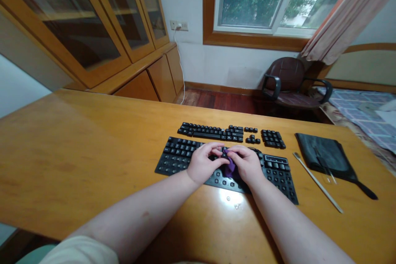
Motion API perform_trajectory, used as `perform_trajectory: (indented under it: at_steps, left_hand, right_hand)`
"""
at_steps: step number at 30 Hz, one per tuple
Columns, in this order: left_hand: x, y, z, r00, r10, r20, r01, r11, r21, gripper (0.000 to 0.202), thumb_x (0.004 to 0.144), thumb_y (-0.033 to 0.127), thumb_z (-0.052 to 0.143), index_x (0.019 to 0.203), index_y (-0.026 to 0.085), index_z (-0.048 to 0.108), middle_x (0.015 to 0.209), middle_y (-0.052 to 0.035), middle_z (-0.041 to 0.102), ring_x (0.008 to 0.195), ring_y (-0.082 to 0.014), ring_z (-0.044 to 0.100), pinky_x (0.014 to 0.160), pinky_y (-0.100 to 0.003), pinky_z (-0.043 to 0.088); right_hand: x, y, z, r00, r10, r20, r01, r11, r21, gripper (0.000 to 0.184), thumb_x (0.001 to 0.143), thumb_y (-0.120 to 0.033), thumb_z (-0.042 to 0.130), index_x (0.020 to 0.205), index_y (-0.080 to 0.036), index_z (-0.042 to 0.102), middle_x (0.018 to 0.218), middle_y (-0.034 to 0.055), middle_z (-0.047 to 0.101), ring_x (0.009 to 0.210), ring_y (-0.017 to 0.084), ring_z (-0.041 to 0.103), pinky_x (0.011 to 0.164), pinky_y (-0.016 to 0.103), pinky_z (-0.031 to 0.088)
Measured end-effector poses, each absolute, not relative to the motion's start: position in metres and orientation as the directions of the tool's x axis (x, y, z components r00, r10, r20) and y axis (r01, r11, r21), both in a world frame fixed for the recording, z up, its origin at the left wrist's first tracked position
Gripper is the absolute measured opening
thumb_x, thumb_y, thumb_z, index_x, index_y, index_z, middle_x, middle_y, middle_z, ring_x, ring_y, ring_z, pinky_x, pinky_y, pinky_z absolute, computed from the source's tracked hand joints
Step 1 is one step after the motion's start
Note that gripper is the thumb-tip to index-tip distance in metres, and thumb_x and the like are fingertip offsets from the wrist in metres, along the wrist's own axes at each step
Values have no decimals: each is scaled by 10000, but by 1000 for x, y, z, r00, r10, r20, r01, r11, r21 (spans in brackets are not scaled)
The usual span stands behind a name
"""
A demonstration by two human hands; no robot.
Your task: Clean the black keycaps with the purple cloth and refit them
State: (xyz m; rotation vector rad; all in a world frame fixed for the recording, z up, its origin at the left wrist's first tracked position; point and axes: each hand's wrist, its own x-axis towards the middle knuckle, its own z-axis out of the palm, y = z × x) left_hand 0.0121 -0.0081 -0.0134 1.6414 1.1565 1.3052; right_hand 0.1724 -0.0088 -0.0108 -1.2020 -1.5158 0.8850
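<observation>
Both hands meet over the middle of a black keyboard (176, 161), many of whose keycaps are off, baring the switch posts. My right hand (248, 166) is closed, pinching a small purple cloth (229, 169) that hangs down between the hands. My left hand (204, 164) is curled, its thumb and fingertips drawn together against the cloth's left side. Whatever lies between those left fingertips is too small and covered to make out. Behind the keyboard, loose black keycaps (207, 134) lie in rows, with a number-pad block of keycaps (272, 138) at their right.
Right of the keyboard, a thin pale stick with a brush-like end (318, 183) lies on the wooden table (93, 144). Beyond it, tweezer-like prongs (326, 167) rest on a black pouch (328, 152). An armchair (286, 80) stands past the table's far edge.
</observation>
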Motion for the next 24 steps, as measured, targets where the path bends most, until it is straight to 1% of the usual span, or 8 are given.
perform_trajectory:
  at_steps: [5, 8, 12, 15, 17, 20, 22, 24]
  left_hand:
    - [12, -5, -14, 59, 956, 287, 151, -292, 944, 433, 597, 237, 780, 1001, 178, 636, 727, -10, 657, 700, -150, 644, 770, -308, 552]
    - [12, -6, -14, 58, 956, 288, 129, -293, 947, 424, 602, 235, 777, 997, 175, 634, 731, -11, 662, 695, -149, 647, 764, -304, 554]
    - [12, -8, -14, 70, 943, 325, 178, -332, 926, 407, 585, 235, 789, 965, 182, 650, 820, -33, 680, 697, -153, 655, 755, -305, 558]
    - [12, -8, -15, 85, 935, 345, 220, -356, 908, 417, 590, 238, 789, 980, 189, 649, 852, -38, 681, 714, -158, 661, 768, -314, 558]
    - [12, -7, -15, 90, 930, 356, 209, -367, 907, 378, 633, 243, 762, 987, 182, 642, 881, -48, 682, 758, -165, 665, 790, -320, 554]
    - [12, -6, -13, 86, 922, 377, 188, -387, 903, 256, 731, 222, 677, 980, 172, 642, 921, -58, 684, 829, -165, 660, 825, -321, 543]
    - [12, -5, -11, 98, 916, 388, 190, -400, 896, 214, 768, 194, 632, 981, 174, 645, 945, -61, 684, 855, -163, 655, 839, -323, 537]
    - [11, -5, -9, 123, 904, 409, 207, -427, 880, 185, 781, 181, 613, 961, 183, 657, 952, -62, 685, 884, -168, 648, 856, -336, 529]
  right_hand:
    - [174, -8, -6, -246, 924, 293, 196, 344, -918, 223, 832, -319, 551, 983, -260, 705, 1001, 57, 703, 950, 220, 628, 852, 376, 483]
    - [175, -7, -5, -264, 921, 288, 183, 341, -922, 226, 819, -335, 571, 987, -260, 702, 1001, 60, 701, 946, 226, 628, 845, 381, 486]
    - [175, -8, -7, -154, 958, 243, 191, 270, -944, 132, 755, -317, 642, 823, -239, 724, 835, 46, 719, 792, 211, 653, 756, 358, 508]
    - [173, -9, -9, -55, 977, 204, 196, 211, -958, 110, 746, -305, 640, 752, -218, 708, 754, 36, 708, 725, 199, 645, 714, 342, 506]
    - [171, -9, -9, 5, 984, 178, 184, 174, -967, 137, 758, -319, 622, 769, -210, 703, 764, 37, 707, 728, 197, 644, 721, 344, 504]
    - [170, -9, -9, 71, 985, 158, 144, 146, -979, 168, 770, -332, 610, 836, -210, 705, 840, 42, 713, 797, 201, 648, 784, 357, 494]
    - [170, -9, -8, 73, 985, 157, 122, 147, -982, 170, 765, -328, 622, 862, -216, 705, 867, 40, 713, 827, 200, 647, 814, 361, 486]
    - [170, -9, -8, 68, 984, 162, 112, 154, -982, 162, 748, -322, 645, 856, -218, 706, 862, 40, 711, 819, 200, 646, 809, 362, 489]
